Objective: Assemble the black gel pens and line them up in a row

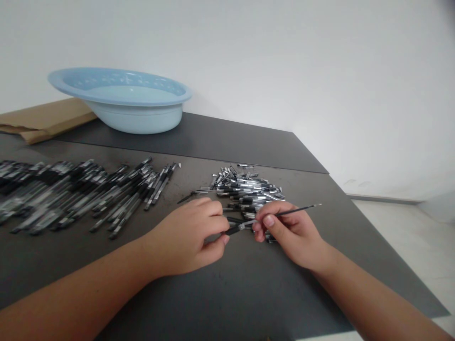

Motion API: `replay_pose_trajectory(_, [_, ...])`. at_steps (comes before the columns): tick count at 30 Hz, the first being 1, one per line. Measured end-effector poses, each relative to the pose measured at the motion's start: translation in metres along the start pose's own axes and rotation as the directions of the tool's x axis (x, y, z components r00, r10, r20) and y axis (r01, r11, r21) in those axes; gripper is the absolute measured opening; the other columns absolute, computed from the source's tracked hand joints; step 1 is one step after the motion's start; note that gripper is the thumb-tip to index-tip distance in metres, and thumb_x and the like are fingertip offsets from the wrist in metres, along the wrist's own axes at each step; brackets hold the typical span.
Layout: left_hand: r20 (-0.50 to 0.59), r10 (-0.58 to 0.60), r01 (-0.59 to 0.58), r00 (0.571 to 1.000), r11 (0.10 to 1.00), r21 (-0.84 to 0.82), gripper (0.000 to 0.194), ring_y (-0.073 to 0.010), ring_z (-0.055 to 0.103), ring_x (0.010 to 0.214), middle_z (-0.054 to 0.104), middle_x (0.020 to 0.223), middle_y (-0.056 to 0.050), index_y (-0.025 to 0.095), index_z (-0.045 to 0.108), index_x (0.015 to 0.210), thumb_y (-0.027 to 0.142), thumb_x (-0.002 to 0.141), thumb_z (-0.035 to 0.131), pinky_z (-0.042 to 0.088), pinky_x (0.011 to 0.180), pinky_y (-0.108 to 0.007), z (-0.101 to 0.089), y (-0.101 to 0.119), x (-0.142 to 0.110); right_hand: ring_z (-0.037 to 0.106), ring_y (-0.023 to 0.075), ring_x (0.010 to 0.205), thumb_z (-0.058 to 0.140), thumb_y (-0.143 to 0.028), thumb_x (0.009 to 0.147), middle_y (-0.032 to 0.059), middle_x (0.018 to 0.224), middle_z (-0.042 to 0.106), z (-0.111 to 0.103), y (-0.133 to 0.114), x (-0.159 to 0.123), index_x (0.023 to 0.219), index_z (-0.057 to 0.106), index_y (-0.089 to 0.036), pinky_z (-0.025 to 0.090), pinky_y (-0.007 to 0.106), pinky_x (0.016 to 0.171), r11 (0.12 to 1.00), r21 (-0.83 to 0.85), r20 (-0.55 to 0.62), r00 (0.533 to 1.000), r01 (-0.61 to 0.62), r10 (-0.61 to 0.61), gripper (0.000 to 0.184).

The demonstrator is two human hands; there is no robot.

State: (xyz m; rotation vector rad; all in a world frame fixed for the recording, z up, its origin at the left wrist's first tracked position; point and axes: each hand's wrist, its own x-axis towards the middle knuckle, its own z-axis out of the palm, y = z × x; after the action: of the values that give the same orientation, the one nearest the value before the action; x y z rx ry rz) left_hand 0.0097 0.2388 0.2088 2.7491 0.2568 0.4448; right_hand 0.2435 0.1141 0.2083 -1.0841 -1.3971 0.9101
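Note:
My left hand (195, 232) pinches a dark pen barrel (234, 229) between thumb and fingers, in front of a pile of pen parts (249, 189). Close by on the right, my right hand (291, 232) grips a thin black pen refill (296, 210) between thumb and forefinger. The refill's metal tip points to the right and slightly up. Its other end runs toward the barrel's clear end; my right fingers partly hide that spot, so I cannot tell how far it reaches inside.
Many pens (117, 199) with black grips lie in a wide row on the left of the grey table (213, 303). A light blue basin (142, 116) stands at the back beside a brown paper bag (53, 118). A white wall (284, 61) rises behind. The table's right edge slants past my right arm.

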Motion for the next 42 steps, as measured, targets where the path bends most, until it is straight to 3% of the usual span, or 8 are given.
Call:
replay_pose_trajectory(17, [0.018, -0.015, 0.015, 1.000, 1.000, -0.015, 0.014, -0.0201, 0.054, 0.083, 0.055, 0.087, -0.003, 0.020, 0.064, 0.084, 0.025, 0.096, 0.057, 0.037, 0.075, -0.035, 0.001, 0.001, -0.002, 0.073, 0.0147, 0.070, 0.062, -0.029, 0.106, 0.0048, 0.087, 0.076, -0.003, 0.000, -0.004, 0.105, 0.072, -0.021, 0.063, 0.029, 0.065, 1.000, -0.017, 0.030, 0.999, 0.017, -0.016, 0.013])
replay_pose_trajectory(21, [0.007, -0.020, 0.020, 1.000, 0.998, -0.060, 0.013, -0.0193, 0.055, 0.082, 0.056, 0.087, -0.002, 0.020, 0.066, 0.086, 0.025, 0.096, 0.059, 0.038, 0.075, -0.033, 0.002, 0.000, -0.002, 0.073, 0.0151, 0.074, 0.061, -0.027, 0.106, 0.0057, 0.088, 0.075, -0.002, -0.001, -0.002, 0.104, 0.073, -0.020, 0.063, 0.029, 0.067, 0.997, -0.077, 0.105, 0.994, 0.014, -0.006, 0.013])
replay_pose_trajectory(24, [-0.005, -0.058, 0.056, 0.998, 0.980, -0.188, 0.013, -0.0181, 0.059, 0.084, 0.060, 0.092, -0.003, 0.021, 0.070, 0.097, 0.028, 0.100, 0.060, 0.042, 0.075, -0.031, 0.006, -0.001, -0.003, 0.073, 0.0151, 0.081, 0.065, -0.025, 0.104, 0.0054, 0.095, 0.073, -0.001, 0.001, -0.002, 0.113, 0.073, -0.022, 0.063, 0.029, 0.072, 0.992, -0.126, 0.170, 0.985, -0.003, 0.025, 0.013])
replay_pose_trajectory(29, [0.012, -0.104, 0.101, 0.995, 0.927, -0.360, 0.014, -0.0165, 0.061, 0.086, 0.061, 0.095, -0.003, 0.021, 0.072, 0.100, 0.031, 0.102, 0.062, 0.044, 0.075, -0.028, 0.011, -0.002, -0.003, 0.066, 0.0139, 0.086, 0.074, -0.020, 0.096, 0.0007, 0.096, 0.065, 0.002, 0.006, -0.004, 0.139, 0.061, -0.029, 0.059, 0.028, 0.079, 0.996, -0.088, 0.210, 0.977, -0.024, 0.042, 0.046])
replay_pose_trajectory(32, [0.017, -0.132, 0.129, 0.991, 0.912, -0.389, 0.013, -0.0149, 0.060, 0.081, 0.059, 0.092, -0.001, 0.021, 0.072, 0.098, 0.032, 0.100, 0.064, 0.043, 0.072, -0.027, 0.011, -0.002, -0.002, 0.064, 0.0134, 0.085, 0.077, -0.020, 0.094, -0.0005, 0.094, 0.062, 0.003, 0.009, -0.005, 0.136, 0.062, -0.031, 0.058, 0.027, 0.078, 0.998, -0.042, 0.201, 0.978, -0.044, 0.051, 0.046])
replay_pose_trajectory(37, [0.021, -0.216, 0.205, 0.976, 0.880, -0.428, 0.014, -0.0130, 0.056, 0.072, 0.056, 0.084, 0.001, 0.022, 0.074, 0.103, 0.033, 0.096, 0.068, 0.040, 0.064, -0.025, 0.013, -0.003, 0.000, 0.068, 0.0166, 0.089, 0.078, -0.027, 0.094, 0.0036, 0.102, 0.068, 0.003, 0.015, -0.009, 0.124, 0.069, -0.029, 0.061, 0.030, 0.079, 0.985, -0.145, 0.174, 0.977, -0.096, 0.121, 0.032])
replay_pose_trajectory(42, [-0.002, -0.213, 0.193, 0.977, 0.890, -0.413, 0.011, -0.0136, 0.055, 0.073, 0.057, 0.084, 0.001, 0.021, 0.072, 0.096, 0.031, 0.095, 0.068, 0.039, 0.064, -0.026, 0.013, -0.002, 0.000, 0.065, 0.0173, 0.084, 0.086, -0.040, 0.087, 0.0025, 0.102, 0.063, -0.006, 0.010, -0.005, 0.141, 0.058, -0.033, 0.059, 0.029, 0.072, 0.994, -0.099, 0.225, 0.972, -0.047, 0.069, 0.061])
